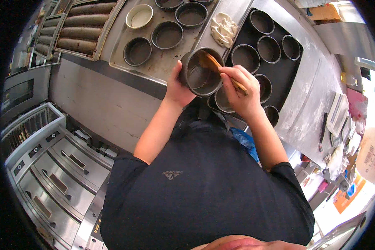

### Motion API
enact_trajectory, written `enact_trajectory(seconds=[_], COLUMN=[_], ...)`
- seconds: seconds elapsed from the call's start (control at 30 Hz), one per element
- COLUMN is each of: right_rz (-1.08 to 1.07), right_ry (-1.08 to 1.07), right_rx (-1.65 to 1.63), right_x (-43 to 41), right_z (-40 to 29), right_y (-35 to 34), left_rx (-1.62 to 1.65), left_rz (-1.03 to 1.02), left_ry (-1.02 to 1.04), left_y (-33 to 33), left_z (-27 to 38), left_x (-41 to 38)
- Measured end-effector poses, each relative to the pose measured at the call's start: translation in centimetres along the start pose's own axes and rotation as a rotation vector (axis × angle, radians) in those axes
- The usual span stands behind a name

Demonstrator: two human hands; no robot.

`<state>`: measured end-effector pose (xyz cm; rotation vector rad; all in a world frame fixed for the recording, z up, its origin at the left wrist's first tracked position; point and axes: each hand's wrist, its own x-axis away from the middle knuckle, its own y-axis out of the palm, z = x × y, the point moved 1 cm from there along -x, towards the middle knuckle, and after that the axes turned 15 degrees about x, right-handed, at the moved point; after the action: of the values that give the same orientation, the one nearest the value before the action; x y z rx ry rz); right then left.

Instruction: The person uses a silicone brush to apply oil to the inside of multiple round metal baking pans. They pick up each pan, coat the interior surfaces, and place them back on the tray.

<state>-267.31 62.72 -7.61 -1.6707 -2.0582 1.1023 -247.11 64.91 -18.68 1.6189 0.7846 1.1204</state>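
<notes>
My left hand (180,92) grips a dark round cake tin (197,76) by its outer wall. The tin is tilted, so its inside faces me. A brush with a wooden handle (239,85) is held in my right hand (246,90), and its head reaches inside the tin against the far wall; the bristles are hard to make out. Below my right hand a black baking tray (286,79) carries several dark round tins (245,58), some partly hidden by the hand and forearm.
To the left, a metal baking tray (118,59) holds several dark tins (167,35) and one pale tin (139,16). A crumpled cloth (224,29) lies between the trays. Ridged baguette pans (81,29) stand at upper left, a steel oven (61,175) at lower left. A steel worktop (312,81) extends right.
</notes>
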Motion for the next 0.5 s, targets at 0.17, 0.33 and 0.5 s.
enact_trajectory(seconds=[0.17,0.33,0.5], right_rz=[-0.207,-0.019,-0.088], right_ry=[0.131,0.296,0.324], right_rx=[-0.297,-0.281,-0.657], right_x=[0.4,0.4,0.4], right_z=[-1.6,0.3,-1.8], right_y=[-0.1,0.8,1.2], left_rx=[-0.094,-0.060,-0.084], left_rz=[-0.028,0.008,-0.069], left_ry=[-0.013,0.056,0.024], left_y=[-0.6,0.7,0.3], left_z=[1.6,1.3,1.8], left_x=[0.0,0.3,0.3])
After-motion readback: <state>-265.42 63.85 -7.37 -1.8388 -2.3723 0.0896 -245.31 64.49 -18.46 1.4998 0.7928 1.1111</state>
